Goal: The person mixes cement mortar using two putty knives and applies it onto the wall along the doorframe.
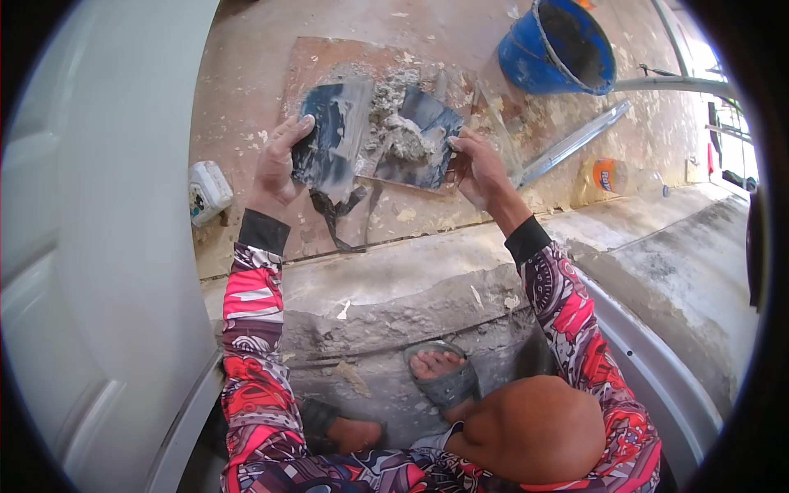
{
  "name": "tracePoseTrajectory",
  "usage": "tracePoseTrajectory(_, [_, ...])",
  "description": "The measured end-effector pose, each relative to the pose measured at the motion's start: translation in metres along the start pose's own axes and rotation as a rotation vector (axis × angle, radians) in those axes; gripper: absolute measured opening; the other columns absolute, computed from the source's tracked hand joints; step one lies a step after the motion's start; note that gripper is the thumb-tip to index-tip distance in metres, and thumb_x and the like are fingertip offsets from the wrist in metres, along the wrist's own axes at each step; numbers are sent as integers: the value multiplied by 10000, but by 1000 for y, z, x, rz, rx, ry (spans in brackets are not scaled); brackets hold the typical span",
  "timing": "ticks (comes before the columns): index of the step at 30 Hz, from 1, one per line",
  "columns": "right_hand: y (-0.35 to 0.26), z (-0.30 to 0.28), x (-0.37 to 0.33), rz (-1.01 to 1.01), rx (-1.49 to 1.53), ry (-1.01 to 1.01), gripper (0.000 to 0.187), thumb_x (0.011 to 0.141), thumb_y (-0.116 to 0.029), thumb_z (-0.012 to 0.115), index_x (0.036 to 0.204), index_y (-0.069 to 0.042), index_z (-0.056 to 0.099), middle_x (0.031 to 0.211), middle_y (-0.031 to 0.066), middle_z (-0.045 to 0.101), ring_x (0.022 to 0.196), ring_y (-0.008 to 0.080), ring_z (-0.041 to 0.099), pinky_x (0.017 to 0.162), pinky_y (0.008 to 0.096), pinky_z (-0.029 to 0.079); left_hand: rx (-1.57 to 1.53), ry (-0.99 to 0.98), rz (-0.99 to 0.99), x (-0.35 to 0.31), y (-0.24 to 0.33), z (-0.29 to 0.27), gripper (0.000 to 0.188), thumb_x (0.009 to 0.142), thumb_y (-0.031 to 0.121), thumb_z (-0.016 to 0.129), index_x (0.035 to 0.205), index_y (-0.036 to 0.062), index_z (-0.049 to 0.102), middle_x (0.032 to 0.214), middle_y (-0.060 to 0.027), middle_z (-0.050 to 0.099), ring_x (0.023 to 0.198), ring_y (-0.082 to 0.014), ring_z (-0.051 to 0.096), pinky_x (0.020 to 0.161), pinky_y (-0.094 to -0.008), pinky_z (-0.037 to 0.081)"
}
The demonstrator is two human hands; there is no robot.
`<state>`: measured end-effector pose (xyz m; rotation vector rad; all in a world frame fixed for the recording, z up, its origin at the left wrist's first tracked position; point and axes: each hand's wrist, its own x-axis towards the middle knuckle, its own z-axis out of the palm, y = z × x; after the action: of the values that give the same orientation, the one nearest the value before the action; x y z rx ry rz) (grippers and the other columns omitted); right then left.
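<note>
Two grips: left hand (pixel 278 163) clasping a dark plate (pixel 329 135), right hand (pixel 480 167) a second plate (pixel 431 115), by outer edges, presumably avoiding the grey paste (pixel 408 141)

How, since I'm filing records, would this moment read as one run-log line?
left hand: holding blue plate | right hand: holding second plate, bearing grey paste | bucket: upper right
</note>
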<state>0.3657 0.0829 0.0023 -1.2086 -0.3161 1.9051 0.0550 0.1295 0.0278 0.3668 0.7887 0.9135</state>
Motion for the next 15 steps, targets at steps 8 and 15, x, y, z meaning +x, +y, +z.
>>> tracePoseTrajectory(8, [-4,42,-11,17,28,-123,123,979,-109,499,1084,-72,550,931,37,653,701,150,658,576,317,554,-235,-52,-239,21,-41,12,273,984,162,555,1164,-35,611,1048,-150,714,910,-238,724,814,-389,618])
tracePoseTrajectory(15, [-1,37,-16,-82,16,-117,132,981,-87,495,1090,-31,547,1004,70,631,818,193,684,725,401,617,-195,115,-161,38,-71,12,255,989,219,578,1125,13,642,982,-109,719,830,-184,714,749,-362,621])
